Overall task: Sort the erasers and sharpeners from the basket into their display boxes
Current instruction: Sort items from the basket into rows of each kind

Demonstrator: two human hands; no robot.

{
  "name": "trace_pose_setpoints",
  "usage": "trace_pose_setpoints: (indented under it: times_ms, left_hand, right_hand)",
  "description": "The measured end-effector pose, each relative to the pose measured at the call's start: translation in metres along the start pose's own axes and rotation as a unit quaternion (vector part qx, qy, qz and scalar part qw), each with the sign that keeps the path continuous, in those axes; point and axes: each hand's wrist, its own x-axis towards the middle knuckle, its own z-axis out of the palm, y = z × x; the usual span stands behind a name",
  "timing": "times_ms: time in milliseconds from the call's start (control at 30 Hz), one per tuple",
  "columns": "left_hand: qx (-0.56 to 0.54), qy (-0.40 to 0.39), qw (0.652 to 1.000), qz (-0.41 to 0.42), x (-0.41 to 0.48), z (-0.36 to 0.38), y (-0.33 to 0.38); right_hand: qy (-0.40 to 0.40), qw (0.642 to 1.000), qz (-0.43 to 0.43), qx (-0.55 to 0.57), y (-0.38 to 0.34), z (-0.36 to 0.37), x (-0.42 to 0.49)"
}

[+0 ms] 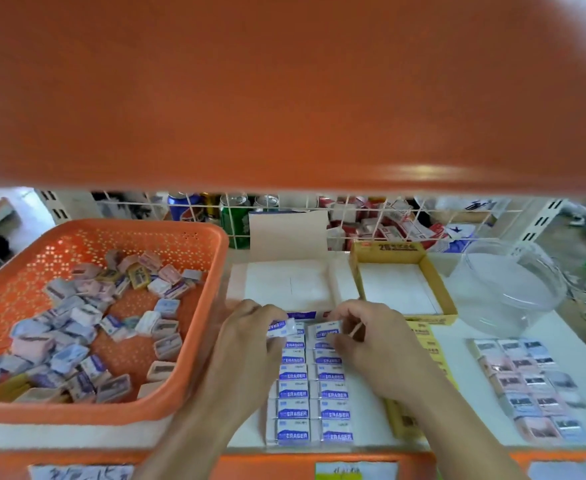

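orange basket: loose pieces heaped | erasers: two rows, labels up, front of white box | yellow box: open

head view looks forward and down from close under an orange shelf onto the counter

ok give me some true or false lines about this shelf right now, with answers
1. The left hand holds a loose eraser. True.
2. The lined-up erasers form three columns. False: the lined-up erasers form two columns.
3. The orange basket is empty. False: the orange basket holds many loose pieces.
4. The right hand pinches the top eraser of the right column. True.
5. The clear tub sits left of the orange basket. False: the clear tub is at the far right, beyond the yellow box.
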Motion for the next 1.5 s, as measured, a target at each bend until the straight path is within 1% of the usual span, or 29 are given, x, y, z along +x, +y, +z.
trace_pose_setpoints:
  times_ms: [233, 333, 433, 533, 700, 767, 867, 933, 1033, 1133, 1267, 1400, 1500]
  left_hand:
    - [-0.04, 0.044, 0.998, -0.014, 0.005, 0.0, 0.004]
    - [-0.094, 0.049, 0.994, -0.013, 0.01, 0.002, 0.002]
    - [-0.125, 0.043, 0.989, -0.067, 0.012, 0.001, 0.002]
    - [-0.158, 0.055, 0.979, -0.118, 0.015, 0.002, 0.002]
    - [-0.175, 0.058, 0.97, -0.161, 0.02, 0.015, 0.001]
    - [-0.153, 0.073, 0.974, -0.152, 0.02, 0.021, -0.001]
    - [-0.086, 0.094, 0.986, -0.106, 0.018, 0.023, -0.003]
    - [-0.063, 0.1, 0.99, -0.079, 0.017, 0.023, -0.004]
    - [-0.079, 0.102, 0.989, -0.069, 0.016, 0.024, -0.007]
    - [-0.112, 0.083, 0.986, -0.086, 0.017, 0.025, -0.007]
    - [-0.124, 0.082, 0.985, -0.092, 0.017, 0.025, -0.006]
    - [-0.093, 0.102, 0.987, -0.082, 0.015, 0.025, -0.002]
    - [-0.049, 0.125, 0.989, -0.061, 0.014, 0.024, -0.002]
  right_hand:
    - [-0.005, 0.993, -0.019, -0.112, 0.001, -0.001, 0.009]
    - [-0.005, 0.99, -0.006, -0.138, 0.001, 0.001, 0.012]
    - [-0.008, 0.99, -0.002, -0.139, 0.002, 0.002, 0.014]
    - [-0.015, 0.991, 0.0, -0.135, 0.001, 0.0, 0.014]
    - [-0.027, 0.992, 0.0, -0.125, 0.001, -0.002, 0.014]
    - [-0.029, 0.992, -0.001, -0.125, 0.001, -0.004, 0.015]
    - [-0.033, 0.992, 0.0, -0.125, 0.001, -0.004, 0.015]
    - [-0.037, 0.991, 0.001, -0.129, 0.001, -0.004, 0.016]
    - [-0.046, 0.99, 0.002, -0.133, 0.0, -0.005, 0.017]
    - [-0.05, 0.99, 0.002, -0.132, 0.0, -0.005, 0.019]
    - [-0.054, 0.989, 0.0, -0.14, -0.001, -0.003, 0.019]
    - [-0.054, 0.989, 0.004, -0.139, -0.001, -0.004, 0.019]
    - [-0.051, 0.988, 0.007, -0.148, -0.001, -0.004, 0.017]
